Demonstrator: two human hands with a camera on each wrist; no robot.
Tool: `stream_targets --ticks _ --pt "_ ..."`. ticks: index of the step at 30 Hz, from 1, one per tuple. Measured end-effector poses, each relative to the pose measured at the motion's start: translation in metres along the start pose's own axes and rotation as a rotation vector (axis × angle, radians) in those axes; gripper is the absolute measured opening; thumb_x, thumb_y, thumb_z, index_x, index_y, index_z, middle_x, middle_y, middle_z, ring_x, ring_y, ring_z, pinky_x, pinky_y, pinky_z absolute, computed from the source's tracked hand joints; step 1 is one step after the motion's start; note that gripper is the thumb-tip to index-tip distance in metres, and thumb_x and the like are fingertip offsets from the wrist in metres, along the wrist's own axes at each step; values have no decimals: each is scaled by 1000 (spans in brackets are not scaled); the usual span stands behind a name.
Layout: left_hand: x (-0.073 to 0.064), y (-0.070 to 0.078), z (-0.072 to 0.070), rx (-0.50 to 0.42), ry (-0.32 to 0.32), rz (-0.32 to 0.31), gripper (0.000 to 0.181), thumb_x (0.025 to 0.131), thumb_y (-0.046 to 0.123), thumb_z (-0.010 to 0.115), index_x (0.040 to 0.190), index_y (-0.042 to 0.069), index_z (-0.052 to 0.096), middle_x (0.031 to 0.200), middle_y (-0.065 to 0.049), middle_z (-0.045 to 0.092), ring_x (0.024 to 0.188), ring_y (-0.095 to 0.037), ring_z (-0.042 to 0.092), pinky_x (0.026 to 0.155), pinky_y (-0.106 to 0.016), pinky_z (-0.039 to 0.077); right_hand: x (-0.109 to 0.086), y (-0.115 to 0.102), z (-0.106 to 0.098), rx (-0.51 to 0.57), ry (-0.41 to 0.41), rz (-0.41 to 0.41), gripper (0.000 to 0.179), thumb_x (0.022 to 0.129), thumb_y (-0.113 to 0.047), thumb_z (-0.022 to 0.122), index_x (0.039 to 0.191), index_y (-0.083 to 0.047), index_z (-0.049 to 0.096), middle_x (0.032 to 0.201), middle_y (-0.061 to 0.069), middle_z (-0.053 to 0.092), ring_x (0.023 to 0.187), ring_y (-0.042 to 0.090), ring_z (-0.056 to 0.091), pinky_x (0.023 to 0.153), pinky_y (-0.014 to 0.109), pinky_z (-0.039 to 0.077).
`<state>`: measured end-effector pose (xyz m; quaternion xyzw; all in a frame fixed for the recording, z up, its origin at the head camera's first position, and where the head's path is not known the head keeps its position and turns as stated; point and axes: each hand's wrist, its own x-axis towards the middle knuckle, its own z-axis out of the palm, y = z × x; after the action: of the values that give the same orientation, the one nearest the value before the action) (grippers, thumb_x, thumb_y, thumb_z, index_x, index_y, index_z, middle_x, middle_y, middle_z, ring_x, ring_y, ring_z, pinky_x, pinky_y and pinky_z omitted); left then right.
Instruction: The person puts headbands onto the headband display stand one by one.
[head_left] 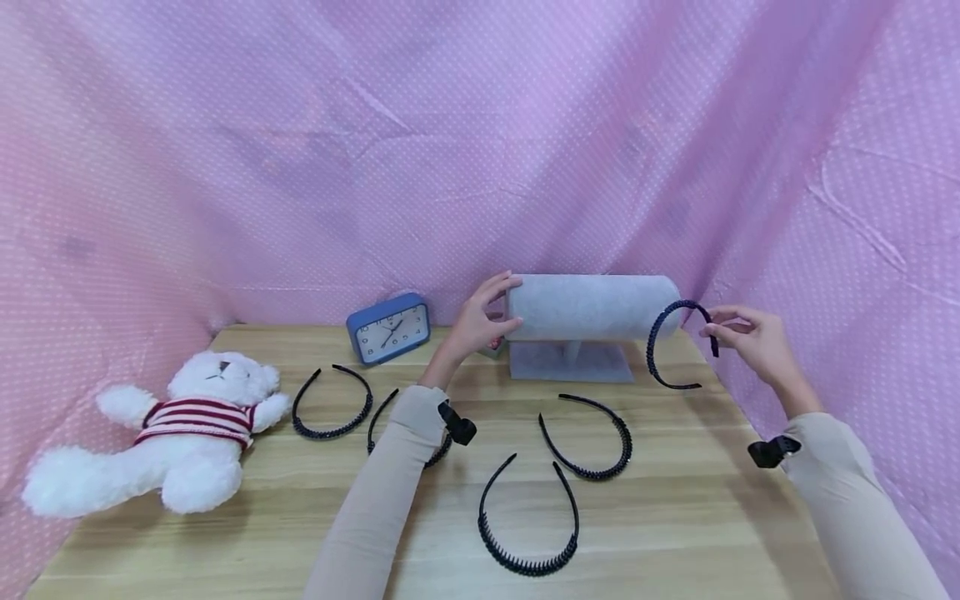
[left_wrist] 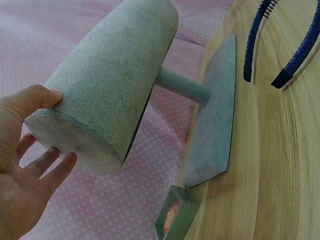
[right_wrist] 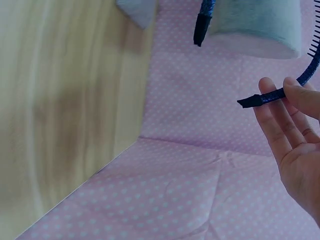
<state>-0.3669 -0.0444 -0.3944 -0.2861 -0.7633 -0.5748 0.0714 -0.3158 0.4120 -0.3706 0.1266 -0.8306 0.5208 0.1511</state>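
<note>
A grey plush headband stand [head_left: 592, 304], a padded roll on a post and flat base, stands at the back of the table. My left hand [head_left: 477, 321] grips the roll's left end, thumb on one side and fingers at the end face, as the left wrist view [left_wrist: 30, 165] also shows. With thumb and fingers, my right hand [head_left: 753, 337] pinches a dark blue sparkly headband [head_left: 654, 342] near one tip. That headband hangs at the roll's right end, its open side toward my right hand; its other tip [right_wrist: 201, 30] is free.
On the wooden table [head_left: 675, 517] lie several more headbands, including one at the front [head_left: 528, 569], one at centre right [head_left: 622, 442] and one at left [head_left: 330, 433]. A blue alarm clock [head_left: 390, 329], a white teddy bear [head_left: 198, 450] and a small green box [left_wrist: 177, 215] are also there.
</note>
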Motion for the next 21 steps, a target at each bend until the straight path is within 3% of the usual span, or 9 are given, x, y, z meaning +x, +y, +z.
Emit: stream_targets --ticks 12,21 --pt "-3 4 1 28 5 -16 59 92 7 75 147 13 54 166 -5 33 147 -34 42 110 -50 50 20 -14 11 23 41 2 29 92 8 68 119 16 64 89 -14 73 79 -3 73 71 17 61" --pt "-2 3 2 29 7 -1 59 92 6 75 147 12 54 165 -7 33 146 -36 42 110 -54 50 39 -14 15 5 75 -32 32 92 9 67 120 23 59 86 -14 72 77 -4 72 69 18 61"
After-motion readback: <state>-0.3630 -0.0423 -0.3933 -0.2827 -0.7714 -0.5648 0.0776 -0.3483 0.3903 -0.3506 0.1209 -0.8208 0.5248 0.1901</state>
